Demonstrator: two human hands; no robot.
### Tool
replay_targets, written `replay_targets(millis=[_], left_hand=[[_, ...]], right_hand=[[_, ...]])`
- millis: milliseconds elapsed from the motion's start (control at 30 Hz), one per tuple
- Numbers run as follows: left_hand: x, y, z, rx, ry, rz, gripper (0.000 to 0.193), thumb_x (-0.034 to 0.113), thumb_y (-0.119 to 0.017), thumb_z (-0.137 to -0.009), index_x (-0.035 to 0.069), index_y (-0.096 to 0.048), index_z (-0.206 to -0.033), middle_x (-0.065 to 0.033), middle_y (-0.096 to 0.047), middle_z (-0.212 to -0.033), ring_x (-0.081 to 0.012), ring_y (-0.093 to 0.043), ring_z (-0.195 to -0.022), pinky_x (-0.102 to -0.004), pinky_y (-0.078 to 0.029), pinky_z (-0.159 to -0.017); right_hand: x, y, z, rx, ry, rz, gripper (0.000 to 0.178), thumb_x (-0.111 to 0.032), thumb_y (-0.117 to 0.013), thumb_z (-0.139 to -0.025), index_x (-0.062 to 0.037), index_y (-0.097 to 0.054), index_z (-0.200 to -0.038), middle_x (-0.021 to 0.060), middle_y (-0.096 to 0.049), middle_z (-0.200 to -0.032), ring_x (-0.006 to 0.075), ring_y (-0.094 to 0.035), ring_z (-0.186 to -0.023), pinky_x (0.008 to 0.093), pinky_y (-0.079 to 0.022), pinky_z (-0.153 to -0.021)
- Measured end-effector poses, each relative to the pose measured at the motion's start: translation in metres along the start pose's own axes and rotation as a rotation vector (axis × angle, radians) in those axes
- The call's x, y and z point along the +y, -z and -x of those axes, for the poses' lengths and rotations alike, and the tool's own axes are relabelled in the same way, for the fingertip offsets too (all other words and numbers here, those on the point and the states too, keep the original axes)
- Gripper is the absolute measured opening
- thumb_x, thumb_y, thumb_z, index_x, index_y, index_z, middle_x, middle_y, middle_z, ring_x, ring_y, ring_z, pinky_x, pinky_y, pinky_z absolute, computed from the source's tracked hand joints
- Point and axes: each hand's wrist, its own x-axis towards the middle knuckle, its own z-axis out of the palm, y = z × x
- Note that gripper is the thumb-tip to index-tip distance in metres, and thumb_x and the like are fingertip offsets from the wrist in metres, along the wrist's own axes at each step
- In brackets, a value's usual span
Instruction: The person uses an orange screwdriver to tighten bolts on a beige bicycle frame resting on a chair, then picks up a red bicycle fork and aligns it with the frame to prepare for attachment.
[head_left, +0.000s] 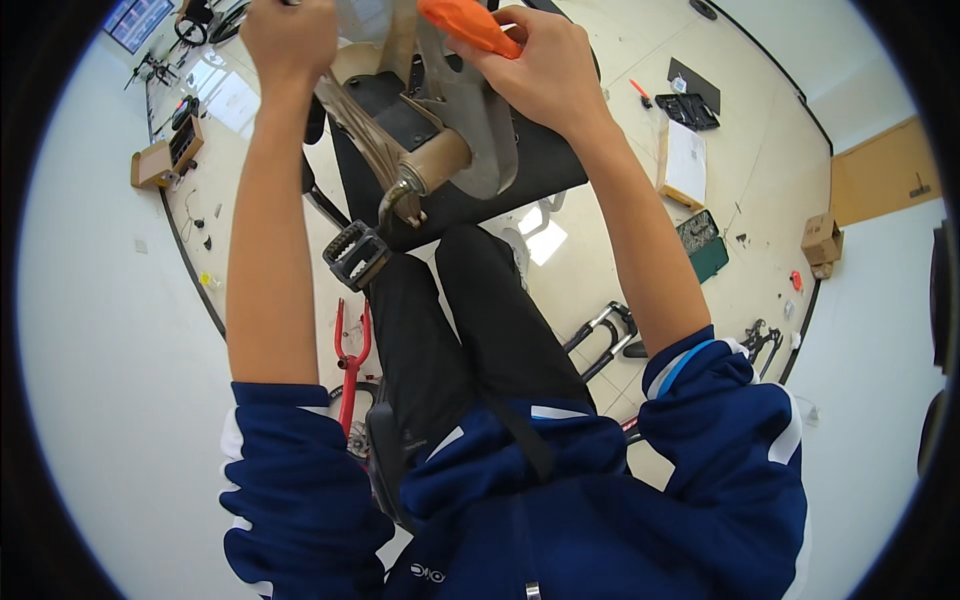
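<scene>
A beige-grey bicycle frame part [437, 165] with a bottom bracket shell lies on a black table [470, 212] in front of me. From the shell a bent crank arm [393, 200] runs down to a black pedal [357, 254]. My right hand [545, 72] is closed around an orange handle [470, 25], just above the frame's right side; the tool's working end is not visible. My left hand [287, 45] is curled closed at the top left of the frame. A small dark bit shows at its fingers, and what it grips is cut off by the picture's upper edge.
A red bicycle fork [350, 360] stands left of my legs, and a black suspension fork [603, 340] lies to their right. On the tiled floor are an open black tool case [688, 112], a white-topped box [683, 165], a green case [704, 245] and an open carton [153, 165].
</scene>
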Motion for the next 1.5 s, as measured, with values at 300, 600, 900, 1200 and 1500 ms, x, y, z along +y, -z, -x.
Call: replay_targets(millis=[300, 600, 900, 1200, 1500], left_hand=[[-0.03, -0.005, -0.008, -0.11, 0.082, 0.124, 0.011, 0.014, -0.059, -0.081, 0.004, -0.052, -0.082, -0.0021, -0.055, -0.073, -0.0105, -0.05, -0.062, -0.0257, -0.043, -0.062], [-0.004, 0.024, -0.007, -0.121, 0.267, 0.431, 0.011, 0.002, -0.054, -0.077, 0.004, -0.045, -0.082, -0.0004, -0.045, -0.074, -0.0099, -0.044, -0.067, -0.0233, -0.039, -0.062], [0.017, 0.091, 0.034, -0.2, 0.288, 0.766, 0.026, -0.007, -0.035, -0.066, 0.007, -0.035, -0.088, -0.0043, -0.034, -0.085, -0.0146, -0.033, -0.073, -0.0272, -0.034, -0.066], [-0.023, 0.131, 0.045, -0.015, 0.422, 0.605, 0.023, -0.003, -0.041, -0.07, 0.006, -0.043, -0.091, -0.0026, -0.042, -0.092, -0.0135, -0.045, -0.086, -0.0221, -0.039, -0.087], [-0.104, 0.176, 0.048, -0.053, 0.256, 0.388, 0.012, -0.002, -0.059, -0.082, -0.003, -0.061, -0.093, -0.0102, -0.057, -0.111, -0.0174, -0.059, -0.095, -0.0287, -0.05, -0.085]], right_hand=[[0.019, 0.013, 0.107, 0.182, -0.9, -0.644, 0.026, -0.025, -0.067, -0.089, 0.0003, -0.066, -0.082, 0.0074, -0.069, -0.069, 0.0059, -0.042, -0.043, 0.0245, -0.032, -0.042], [0.024, -0.073, 0.158, -0.062, -1.335, -1.511, 0.026, -0.026, -0.057, -0.096, -0.0008, -0.062, -0.1, 0.0141, -0.07, -0.095, 0.0027, -0.026, -0.04, 0.0209, -0.02, -0.034], [0.052, -0.118, 0.152, -0.234, -1.082, -1.732, 0.017, -0.018, -0.056, -0.096, -0.0086, -0.068, -0.103, -0.0036, -0.056, -0.072, 0.0012, -0.028, -0.042, 0.0205, -0.017, -0.037], [0.041, -0.131, 0.115, -0.563, -0.91, -1.372, 0.036, -0.024, -0.068, -0.086, 0.0022, -0.067, -0.111, 0.0042, -0.066, -0.093, 0.0113, -0.062, -0.084, 0.0264, -0.048, -0.081], [0.03, -0.132, 0.095, -0.629, -0.919, -1.432, 0.03, -0.024, -0.062, -0.079, 0.0006, -0.064, -0.097, -0.0047, -0.044, -0.06, 0.0047, -0.03, -0.041, 0.023, -0.022, -0.039]])
